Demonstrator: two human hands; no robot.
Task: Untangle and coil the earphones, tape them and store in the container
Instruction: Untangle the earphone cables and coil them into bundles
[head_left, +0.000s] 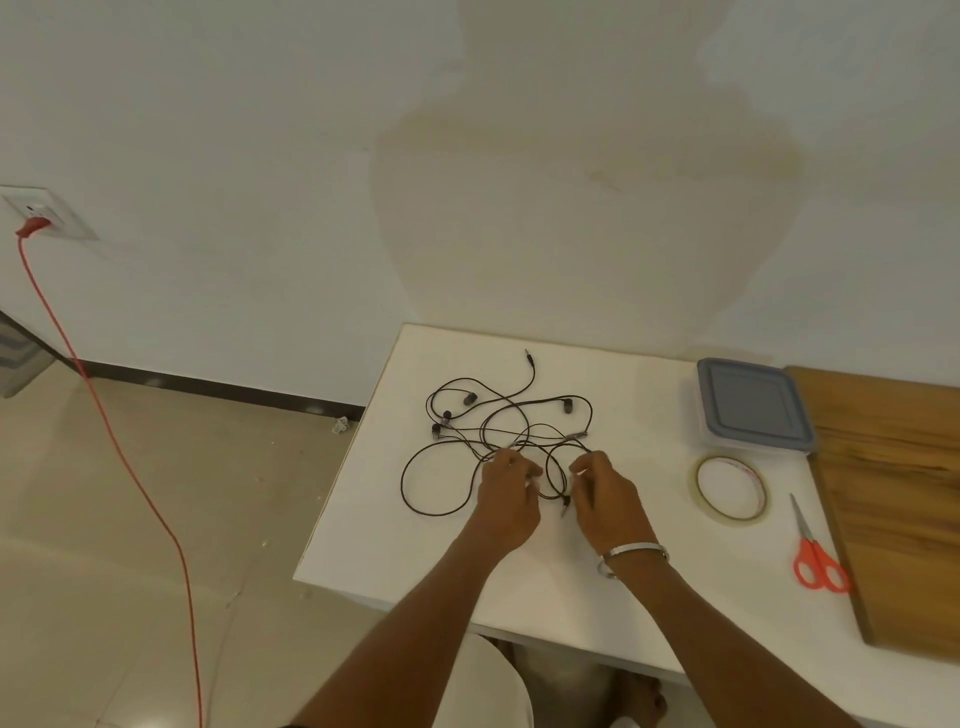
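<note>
A tangle of black earphones (498, 415) lies spread in loops on the white table (395, 545), with earbuds at the far side and a jack plug pointing toward the wall. My left hand (506, 499) pinches the cable at the near edge of the tangle. My right hand (605, 499) pinches another strand just to the right of it. A clear container with a grey-blue lid (753, 408) sits shut at the back right. A roll of clear tape (730, 491) lies flat in front of the container.
Red-handled scissors (815, 551) lie near the table's right side, beside a wooden board (893, 493). The wall stands right behind the table. A red cable (104, 431) runs from a wall socket down across the floor on the left.
</note>
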